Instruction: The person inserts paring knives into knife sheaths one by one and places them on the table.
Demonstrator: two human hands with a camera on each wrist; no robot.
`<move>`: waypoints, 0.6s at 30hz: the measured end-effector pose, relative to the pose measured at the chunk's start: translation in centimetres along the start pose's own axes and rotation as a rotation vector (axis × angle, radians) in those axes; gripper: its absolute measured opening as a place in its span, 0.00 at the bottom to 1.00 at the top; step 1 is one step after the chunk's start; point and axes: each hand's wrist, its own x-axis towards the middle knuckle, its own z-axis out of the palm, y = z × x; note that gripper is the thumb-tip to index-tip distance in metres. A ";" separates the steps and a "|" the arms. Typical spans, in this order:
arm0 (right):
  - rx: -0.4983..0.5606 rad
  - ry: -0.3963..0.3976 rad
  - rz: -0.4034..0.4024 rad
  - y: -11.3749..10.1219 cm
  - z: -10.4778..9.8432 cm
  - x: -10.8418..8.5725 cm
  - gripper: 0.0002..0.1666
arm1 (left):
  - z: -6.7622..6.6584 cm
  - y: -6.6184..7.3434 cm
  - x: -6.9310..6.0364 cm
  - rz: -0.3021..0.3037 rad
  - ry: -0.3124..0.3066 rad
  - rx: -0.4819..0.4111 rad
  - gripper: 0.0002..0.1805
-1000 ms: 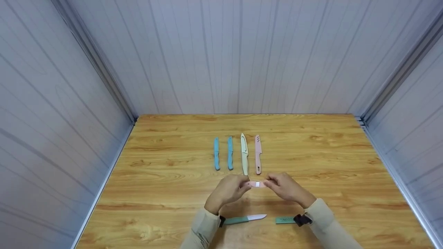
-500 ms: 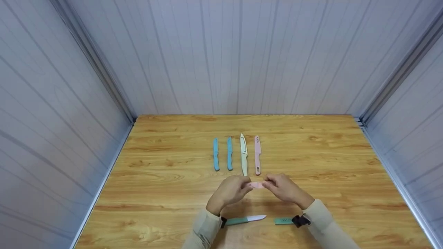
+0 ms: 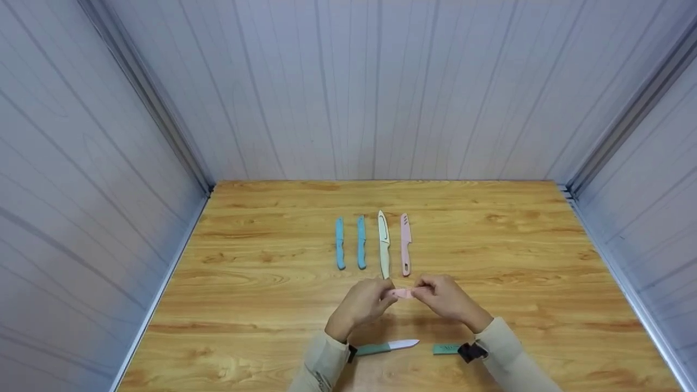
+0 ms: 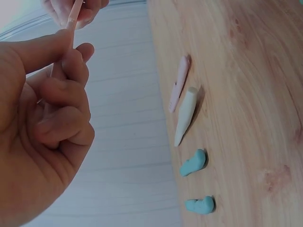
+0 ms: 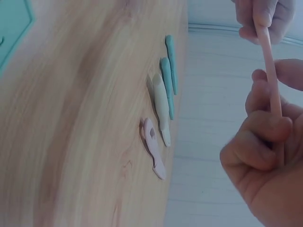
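Just in front of the row of knives, my left hand (image 3: 364, 302) and right hand (image 3: 444, 299) meet at a small pink knife (image 3: 403, 293). Each hand pinches one end between thumb and fingers. In the right wrist view the pink knife (image 5: 270, 61) is seen edge-on, running into the right palm. I cannot tell which hand has the handle and which the sheath. Nearer to me, a green-handled knife (image 3: 386, 347) lies with its pale blade bare, partly under the left wrist. Its green sheath (image 3: 446, 349) lies by the right wrist.
Farther back on the wooden table (image 3: 245, 305), two blue knives (image 3: 340, 243), a cream knife (image 3: 384, 242) and another pink knife (image 3: 405, 245) lie in a row, all sheathed. Pale panel walls (image 3: 348, 92) enclose the table at the back and sides.
The white blade strip between the two pink parts has disappeared as the hands came slightly closer together. The knives on the table lie as before.
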 end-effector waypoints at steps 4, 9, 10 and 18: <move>0.055 0.040 0.069 -0.1 0.1 -0.1 0.05 | 0.1 -0.1 0.0 -0.005 0.002 -0.018 0.07; 0.152 0.046 0.150 -0.1 0.0 -0.2 0.06 | 0.1 -0.4 -0.1 -0.012 -0.019 -0.073 0.06; 0.174 0.048 0.172 -0.1 -0.1 -0.3 0.08 | 0.1 -0.5 -0.1 -0.019 -0.026 -0.085 0.06; 0.353 0.151 0.277 0.0 -0.4 -0.2 0.15 | 0.0 -1.1 -0.3 -0.087 -0.080 -0.140 0.08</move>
